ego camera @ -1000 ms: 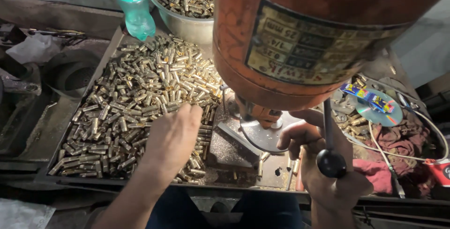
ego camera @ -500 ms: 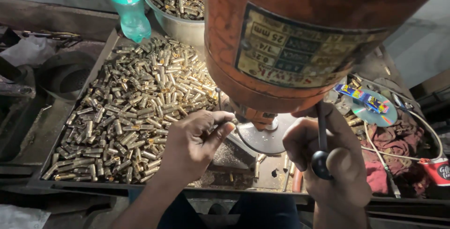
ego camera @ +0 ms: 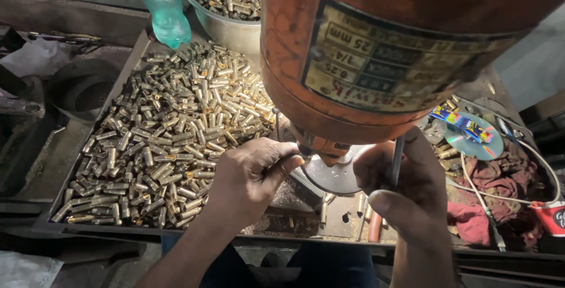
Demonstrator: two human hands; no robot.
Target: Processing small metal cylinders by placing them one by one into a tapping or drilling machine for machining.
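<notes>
My left hand point(ego camera: 253, 173) reaches to the round steel table point(ego camera: 335, 177) under the spindle of the orange drill press point(ego camera: 376, 46). Its thumb and fingers are pinched on a small brass piece that they mostly hide. My right hand point(ego camera: 406, 191) is closed around the thin metal feed lever point(ego camera: 398, 157) just right of the spindle. Left of both hands, a flat metal tray point(ego camera: 76, 146) holds a heap of several short brass tubes point(ego camera: 176, 129).
A steel bowl point(ego camera: 226, 29) of more brass tubes stands behind the tray, beside a green plastic bottle point(ego camera: 162, 5). At the right lie a shiny disc point(ego camera: 471, 138), red rags point(ego camera: 491, 197), white cables and a red cup point(ego camera: 553, 217). The machine head blocks the upper middle.
My left hand left the brass heap and moved right to the spindle table, fingers pinched. My right hand rose with the lever. The machine head now fills more of the view.
</notes>
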